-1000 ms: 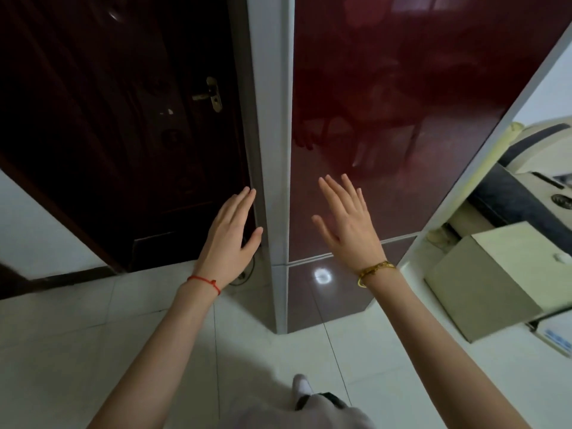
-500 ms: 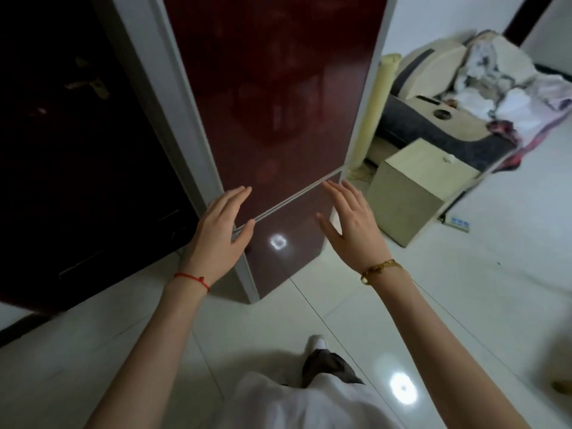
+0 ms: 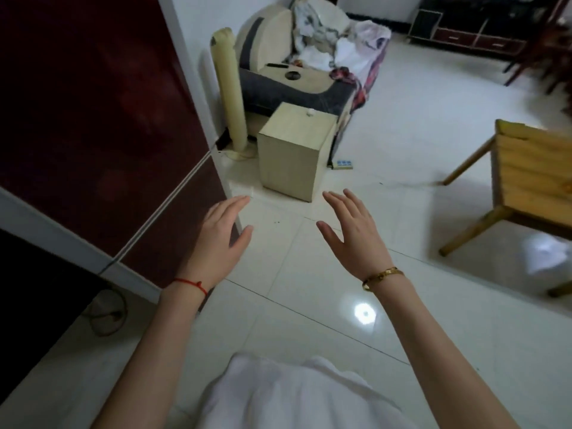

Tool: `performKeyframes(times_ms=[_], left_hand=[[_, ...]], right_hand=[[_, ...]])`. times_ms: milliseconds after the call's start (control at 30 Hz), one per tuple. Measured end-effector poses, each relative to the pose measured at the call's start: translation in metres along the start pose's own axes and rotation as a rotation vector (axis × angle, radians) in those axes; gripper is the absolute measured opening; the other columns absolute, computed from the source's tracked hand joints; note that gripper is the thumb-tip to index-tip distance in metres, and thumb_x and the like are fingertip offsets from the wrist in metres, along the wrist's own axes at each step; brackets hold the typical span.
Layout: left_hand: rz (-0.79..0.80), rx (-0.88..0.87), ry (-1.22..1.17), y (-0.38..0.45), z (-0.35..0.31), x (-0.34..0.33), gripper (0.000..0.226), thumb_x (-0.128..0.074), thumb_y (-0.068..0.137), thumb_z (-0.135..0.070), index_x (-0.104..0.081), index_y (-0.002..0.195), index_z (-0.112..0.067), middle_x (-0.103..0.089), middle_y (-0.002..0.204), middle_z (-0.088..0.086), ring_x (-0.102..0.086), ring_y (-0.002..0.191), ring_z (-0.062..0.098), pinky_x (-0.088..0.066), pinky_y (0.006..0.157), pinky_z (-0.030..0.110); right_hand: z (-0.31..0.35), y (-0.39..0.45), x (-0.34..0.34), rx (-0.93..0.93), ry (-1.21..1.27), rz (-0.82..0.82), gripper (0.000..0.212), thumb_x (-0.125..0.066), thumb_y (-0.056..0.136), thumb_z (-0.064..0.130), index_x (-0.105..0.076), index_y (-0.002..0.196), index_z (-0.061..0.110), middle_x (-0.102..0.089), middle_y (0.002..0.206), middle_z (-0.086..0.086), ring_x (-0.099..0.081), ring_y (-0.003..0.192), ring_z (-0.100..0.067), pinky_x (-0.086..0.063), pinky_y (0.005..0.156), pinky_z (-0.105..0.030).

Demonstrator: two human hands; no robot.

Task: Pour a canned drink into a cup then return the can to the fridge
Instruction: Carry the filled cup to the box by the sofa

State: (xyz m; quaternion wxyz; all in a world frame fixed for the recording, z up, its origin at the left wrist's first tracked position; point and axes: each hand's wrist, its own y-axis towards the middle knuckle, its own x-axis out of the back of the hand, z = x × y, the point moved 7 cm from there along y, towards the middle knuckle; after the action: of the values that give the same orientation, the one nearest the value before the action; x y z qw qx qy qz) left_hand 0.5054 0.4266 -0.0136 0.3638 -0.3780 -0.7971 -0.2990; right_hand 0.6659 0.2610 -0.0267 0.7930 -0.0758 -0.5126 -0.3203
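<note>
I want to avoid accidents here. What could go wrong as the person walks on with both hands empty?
The cord lying on the floor beside the fridge could catch a foot. The tiles look glossy, so possibly slippery. The table at right stands close; the right hand might knock it.

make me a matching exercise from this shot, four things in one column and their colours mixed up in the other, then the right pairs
Things:
1. fridge
2. box
3. string on the left hand's wrist
4. bracelet on the right hand's wrist

Colours:
A. gold
B. dark red, glossy
C. bright red
D. pale beige

Pairs: 1-B, 2-D, 3-C, 4-A
</note>
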Motion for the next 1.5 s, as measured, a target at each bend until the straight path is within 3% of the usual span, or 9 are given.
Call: performKeyframes(times_ms=[100, 367, 533, 767, 1033, 1233, 1500], left_hand=[[0.060, -0.066, -0.023, 0.014, -0.050, -0.042, 0.049, -0.059, 0.093, -0.015, -0.048, 0.140, -0.010, -0.049, 0.142, 0.002, -0.038, 0.133, 0.014, -0.016, 0.108, 0.009], [0.221, -0.280, -0.082, 0.037, -0.196, -0.167, 0.047, -0.055, 0.096, -0.025, -0.045, 0.142, -0.017, -0.048, 0.142, -0.003, -0.039, 0.134, 0.013, -0.030, 0.114, 0.032], [0.325, -0.381, -0.105, 0.046, -0.276, -0.234, 0.048, -0.053, 0.097, -0.028, -0.044, 0.143, -0.018, -0.048, 0.143, -0.004, -0.038, 0.134, 0.012, -0.031, 0.114, 0.033], [0.465, -0.512, -0.102, 0.071, -0.362, -0.313, 0.048, -0.052, 0.097, -0.030, -0.042, 0.143, -0.021, -0.048, 0.142, -0.005, -0.039, 0.134, 0.012, -0.035, 0.112, 0.044], [0.559, -0.636, -0.111, 0.127, -0.468, -0.411, 0.049, -0.051, 0.096, -0.034, -0.041, 0.144, -0.023, -0.047, 0.143, -0.005, -0.039, 0.134, 0.012, -0.036, 0.112, 0.043], [0.587, -0.689, -0.136, 0.190, -0.568, -0.482, 0.050, -0.051, 0.097, -0.033, -0.040, 0.145, -0.024, -0.045, 0.145, -0.006, -0.037, 0.135, 0.010, -0.032, 0.114, 0.034], [0.623, -0.744, -0.145, 0.271, -0.673, -0.570, 0.048, -0.050, 0.097, -0.035, -0.042, 0.143, -0.025, -0.045, 0.144, -0.006, -0.038, 0.134, 0.009, -0.035, 0.114, 0.037]], right_hand=[[-0.054, -0.031, 0.032, -0.082, -0.022, -0.029, 0.053, -0.046, 0.098, 0.038, -0.038, 0.145, 0.015, -0.042, 0.149, 0.000, -0.021, 0.147, -0.023, -0.024, 0.118, -0.046], [-0.199, -0.128, 0.122, -0.317, -0.096, -0.102, 0.052, -0.045, 0.098, 0.039, -0.039, 0.144, 0.017, -0.042, 0.148, 0.001, -0.022, 0.146, -0.021, -0.024, 0.119, -0.043], [-0.276, -0.182, 0.167, -0.461, -0.106, -0.144, 0.054, -0.041, 0.097, 0.042, -0.039, 0.144, 0.017, -0.043, 0.148, 0.001, -0.023, 0.146, -0.020, -0.026, 0.117, -0.047], [-0.360, -0.232, 0.211, -0.656, -0.077, -0.232, 0.052, -0.044, 0.098, 0.040, -0.038, 0.145, 0.019, -0.041, 0.149, 0.002, -0.020, 0.147, -0.018, -0.023, 0.120, -0.042], [-0.475, -0.256, 0.254, -0.822, -0.082, -0.312, 0.052, -0.044, 0.098, 0.041, -0.036, 0.145, 0.020, -0.040, 0.150, 0.002, -0.021, 0.146, -0.017, -0.022, 0.120, -0.039], [-0.574, -0.247, 0.317, -0.902, -0.084, -0.354, 0.053, -0.044, 0.098, 0.041, -0.035, 0.146, 0.022, -0.038, 0.151, 0.004, -0.020, 0.147, -0.014, -0.020, 0.121, -0.037], [-0.704, -0.228, 0.386, -0.962, -0.058, -0.406, 0.053, -0.043, 0.098, 0.043, -0.035, 0.146, 0.023, -0.037, 0.152, 0.007, -0.017, 0.147, -0.012, -0.018, 0.119, -0.034]])
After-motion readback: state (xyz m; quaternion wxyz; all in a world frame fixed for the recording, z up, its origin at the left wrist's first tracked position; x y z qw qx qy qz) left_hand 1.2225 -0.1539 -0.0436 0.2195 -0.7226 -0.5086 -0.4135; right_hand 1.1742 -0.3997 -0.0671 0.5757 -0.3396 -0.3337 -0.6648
